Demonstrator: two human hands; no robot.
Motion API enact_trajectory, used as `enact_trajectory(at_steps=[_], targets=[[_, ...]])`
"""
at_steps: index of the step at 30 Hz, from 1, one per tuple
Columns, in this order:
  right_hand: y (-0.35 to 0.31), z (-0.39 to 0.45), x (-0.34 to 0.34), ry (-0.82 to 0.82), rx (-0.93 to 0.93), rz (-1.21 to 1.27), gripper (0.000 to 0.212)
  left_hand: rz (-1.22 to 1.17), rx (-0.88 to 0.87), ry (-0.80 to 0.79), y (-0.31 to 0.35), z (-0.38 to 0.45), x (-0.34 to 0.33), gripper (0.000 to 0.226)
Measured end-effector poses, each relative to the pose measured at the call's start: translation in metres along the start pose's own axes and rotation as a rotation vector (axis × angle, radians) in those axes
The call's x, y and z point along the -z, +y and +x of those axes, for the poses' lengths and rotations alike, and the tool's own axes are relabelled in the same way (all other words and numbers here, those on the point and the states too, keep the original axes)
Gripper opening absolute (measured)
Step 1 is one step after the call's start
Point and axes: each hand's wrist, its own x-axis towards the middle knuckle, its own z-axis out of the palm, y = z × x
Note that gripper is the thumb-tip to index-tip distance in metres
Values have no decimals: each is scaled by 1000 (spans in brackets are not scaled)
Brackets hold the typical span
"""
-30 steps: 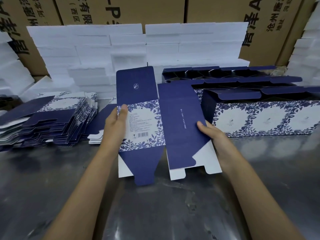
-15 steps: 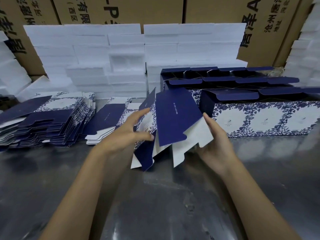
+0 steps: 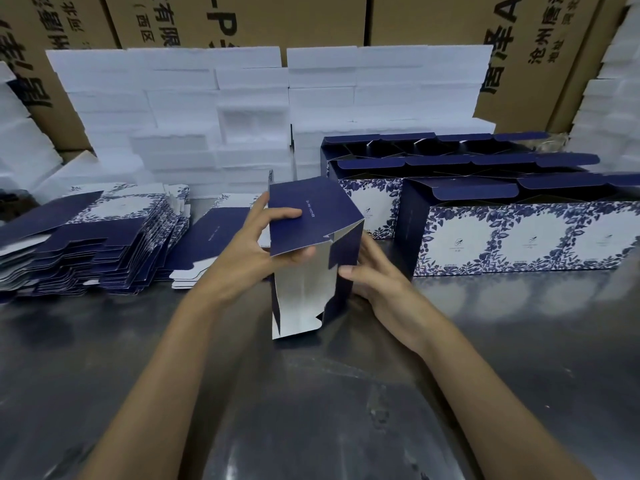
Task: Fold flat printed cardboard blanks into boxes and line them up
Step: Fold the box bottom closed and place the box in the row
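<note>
My left hand (image 3: pixel 256 244) pinches the half-opened navy box blank (image 3: pixel 311 237) while my right hand (image 3: pixel 374 271) grips its side above the metal table (image 3: pixel 311 410).

Even, fairly dim indoor light from overhead. Soft glare patches on the grey metal desk (image 3: pixel 519 341), which mirrors the white foam block stacks (image 3: pixel 207 109). Forearm shadows are faint. Wide-angle lens bends the brown corrugated cartons (image 3: pixel 433 19) at the edges; corners are soft and slightly blurred.
</note>
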Motion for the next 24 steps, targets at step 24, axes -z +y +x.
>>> enact_trajectory(at_steps=[24], targets=[[16, 4, 2, 217, -77, -1071, 41, 103, -61, 108, -3, -3, 1, 50]])
